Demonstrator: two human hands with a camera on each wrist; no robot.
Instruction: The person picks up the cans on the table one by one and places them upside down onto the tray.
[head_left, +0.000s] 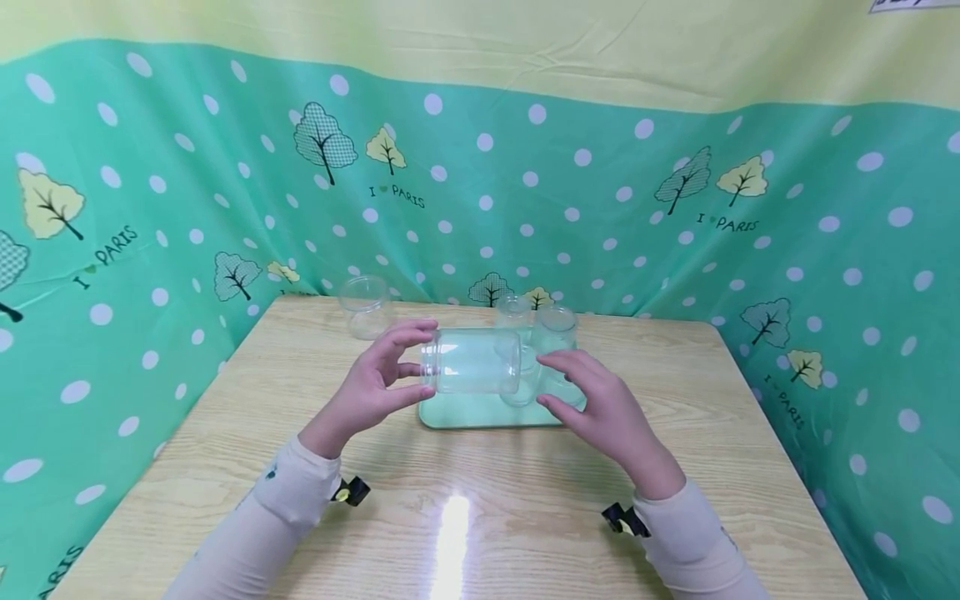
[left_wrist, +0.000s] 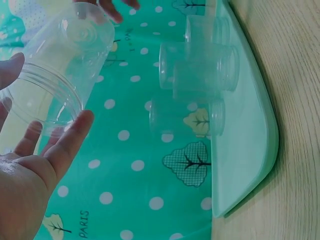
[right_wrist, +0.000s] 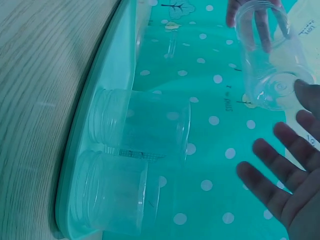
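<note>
A clear plastic jar (head_left: 476,361) lies sideways in the air over the light green tray (head_left: 465,414). My left hand (head_left: 378,375) grips it round its threaded mouth, thumb on one side and fingers on the other, as the left wrist view shows with the open mouth (left_wrist: 42,95) toward the palm. Beside the jar's base (right_wrist: 280,86) is my right hand (head_left: 600,408), its fingers spread and relaxed, holding nothing. In the right wrist view its thumb overlaps the base. Several clear jars (right_wrist: 142,117) stand mouth down on the tray behind the held one.
Another clear jar (head_left: 366,312) stands on the wooden table (head_left: 525,500) at the back left, off the tray. A green dotted curtain (head_left: 480,192) hangs along the table's back and both sides.
</note>
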